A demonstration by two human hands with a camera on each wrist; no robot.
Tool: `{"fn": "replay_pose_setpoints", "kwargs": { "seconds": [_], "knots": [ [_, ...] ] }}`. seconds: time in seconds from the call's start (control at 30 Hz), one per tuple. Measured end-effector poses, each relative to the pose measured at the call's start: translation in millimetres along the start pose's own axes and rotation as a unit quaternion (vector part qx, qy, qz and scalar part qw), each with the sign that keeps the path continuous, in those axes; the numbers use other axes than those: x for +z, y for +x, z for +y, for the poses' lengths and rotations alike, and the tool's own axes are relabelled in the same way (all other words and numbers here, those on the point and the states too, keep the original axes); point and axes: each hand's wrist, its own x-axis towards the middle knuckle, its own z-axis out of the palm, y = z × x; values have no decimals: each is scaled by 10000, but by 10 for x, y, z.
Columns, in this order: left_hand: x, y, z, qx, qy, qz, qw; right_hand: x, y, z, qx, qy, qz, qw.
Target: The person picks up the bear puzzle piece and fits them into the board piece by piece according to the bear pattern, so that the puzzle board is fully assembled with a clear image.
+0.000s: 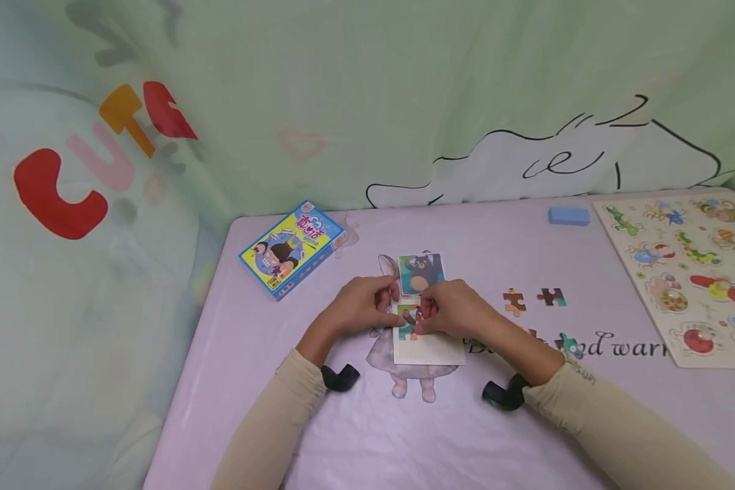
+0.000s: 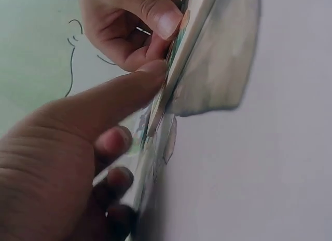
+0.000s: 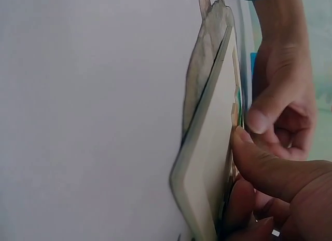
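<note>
A small pale puzzle tray (image 1: 431, 352) lies on the table, with joined puzzle pieces (image 1: 406, 331) in green and orange along its upper left part. My left hand (image 1: 361, 304) is at the tray's left side, its thumb laid out straight onto the pieces. From the right, my right hand (image 1: 457, 309) pinches an orange-toned puzzle piece between thumb and forefinger, low over the tray; the fingers hide much of that piece. Both thumbs meet close together at the tray face in the right wrist view. Just above the tray is a bear picture card (image 1: 421, 273).
Loose puzzle pieces (image 1: 514, 301) lie to the right, some partly behind my right forearm. A yellow and blue box (image 1: 290, 248) stands at the back left. A blue block (image 1: 568, 216) and a wooden animal board (image 1: 661, 286) are at the right. A curtain hangs behind the table.
</note>
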Motion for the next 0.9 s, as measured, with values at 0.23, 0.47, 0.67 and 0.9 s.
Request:
{"fn": "replay_pose_setpoints", "kwargs": {
  "seconds": [0.23, 0.47, 0.67, 0.9],
  "knots": [
    [126, -41, -45, 1328, -675, 215, 9886, 3, -10, 8, -67, -2, 65, 10000],
    [120, -59, -29, 1310, -513, -154, 9899, -74, -69, 117, -401, 369, -192, 9983],
    [123, -50, -34, 1167, -558, -353, 9910, -310, -193, 398, -138, 471, 212, 9986],
    [114, -31, -34, 1155, -536, -335, 9913, -741, -386, 807, 418, -387, 730, 9957]
  ]
}}
